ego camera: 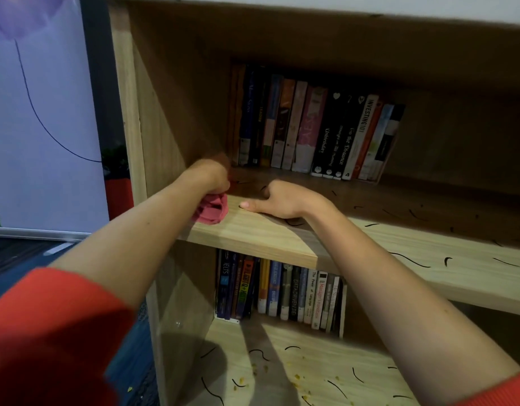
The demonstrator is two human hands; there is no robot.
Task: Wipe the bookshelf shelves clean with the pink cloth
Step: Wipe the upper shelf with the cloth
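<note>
Observed: the left hand (211, 174) is closed round the pink cloth (212, 208), bunching it into a wad. The wad sits on the upper shelf (267, 240) of the bookshelf, at the front left corner, just beside the side panel (141, 136). Part of the cloth hangs over the front edge.

The right hand (285, 200) lies palm down on the same board, just right of the cloth. Its thumb is stretched toward the cloth and it holds nothing. Its fingertips are turned away from the camera and cannot be checked.

Condition of surfaces: dark marks (409, 259) are scattered over the upper shelf, almost all to the right of both hands. A row of books (311, 127) stands upright at the back. The lower shelf (282, 341) carries similar marks and yellow crumbs (296, 376).

Assessment: the shelf's long axis runs left to right, and the cloth is at its left end, so the soiled stretch lies rightward of the cloth. The left hand is the nearer one and already has the cloth. The resting right hand lies directly between the cloth and the marks, and would likely need to lift or shift for a clear rightward stroke. The task appears to be at an early stage.
</note>
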